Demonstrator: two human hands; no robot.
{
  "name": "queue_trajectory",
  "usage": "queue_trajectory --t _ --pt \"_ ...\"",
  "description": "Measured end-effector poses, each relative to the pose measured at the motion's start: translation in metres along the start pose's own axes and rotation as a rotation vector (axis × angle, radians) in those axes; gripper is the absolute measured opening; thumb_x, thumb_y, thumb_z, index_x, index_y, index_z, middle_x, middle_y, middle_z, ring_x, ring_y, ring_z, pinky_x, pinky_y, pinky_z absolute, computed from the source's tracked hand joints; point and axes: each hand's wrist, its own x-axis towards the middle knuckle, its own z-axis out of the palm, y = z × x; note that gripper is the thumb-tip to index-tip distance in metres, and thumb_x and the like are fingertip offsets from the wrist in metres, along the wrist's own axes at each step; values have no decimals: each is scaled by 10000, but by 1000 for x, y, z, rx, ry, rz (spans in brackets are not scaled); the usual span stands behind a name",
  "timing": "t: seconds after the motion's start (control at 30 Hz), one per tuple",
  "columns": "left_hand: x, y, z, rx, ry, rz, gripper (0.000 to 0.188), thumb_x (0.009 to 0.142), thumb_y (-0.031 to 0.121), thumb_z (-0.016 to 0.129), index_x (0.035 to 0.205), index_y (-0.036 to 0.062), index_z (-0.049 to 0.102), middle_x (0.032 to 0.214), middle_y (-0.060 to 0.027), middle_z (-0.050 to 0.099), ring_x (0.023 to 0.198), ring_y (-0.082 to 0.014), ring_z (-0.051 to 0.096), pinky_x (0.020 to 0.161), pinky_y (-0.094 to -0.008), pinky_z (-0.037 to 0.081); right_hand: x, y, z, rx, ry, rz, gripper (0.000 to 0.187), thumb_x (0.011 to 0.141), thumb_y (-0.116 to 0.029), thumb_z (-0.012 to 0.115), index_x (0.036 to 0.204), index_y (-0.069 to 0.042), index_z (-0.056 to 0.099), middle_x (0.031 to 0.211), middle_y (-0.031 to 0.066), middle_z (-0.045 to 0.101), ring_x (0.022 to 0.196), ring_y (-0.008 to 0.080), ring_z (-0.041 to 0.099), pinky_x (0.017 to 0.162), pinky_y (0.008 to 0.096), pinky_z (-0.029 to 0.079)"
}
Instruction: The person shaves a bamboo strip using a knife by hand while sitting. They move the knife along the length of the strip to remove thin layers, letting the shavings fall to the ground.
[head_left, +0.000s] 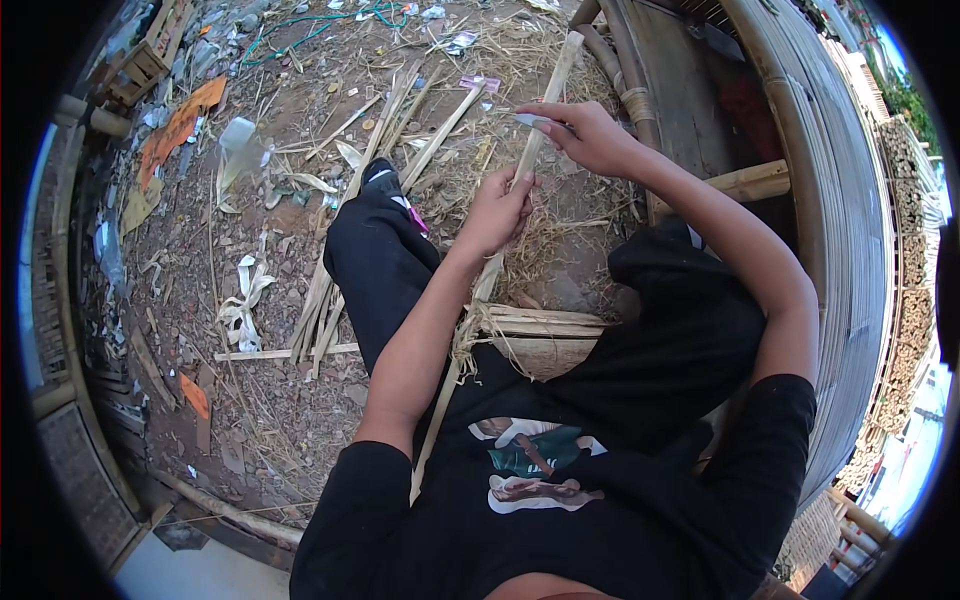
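A long, pale bamboo strip slants from the far middle down past my lap. My left hand is wrapped round it at about mid-length. Farther up the strip, my right hand is closed on a small pale blade, which lies across the strip; its handle is hidden in the fingers. Frayed fibres cling to the strip near my lap. Just beyond, a short bundle of split bamboo lies between my legs.
Split bamboo strips lie on the dirt beside my left leg, with others beyond my foot. Shavings, an orange sheet and a clear plastic cup litter the ground. A bamboo bench stands close at my right.
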Motion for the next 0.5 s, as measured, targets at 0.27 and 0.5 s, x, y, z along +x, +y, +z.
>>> queue_trajectory --t 0.27,0.5 --pt "-1 12 6 -47 38 -16 256 1006 319 458 980 70 509 573 33 426 363 -45 313 339 -215 284 9 24 -1 -65 28 39 344 973 -155 475 1299 -197 574 592 39 513 520 119 505 533 297 433" --pt "1 8 10 -22 65 -29 233 1010 310 450 981 83 498 553 65 339 373 -32 284 339 -215 221 22 57 1 -53 106 -69 343 947 -147 515 1273 -219 595 591 99 529 504 138 501 519 315 434"
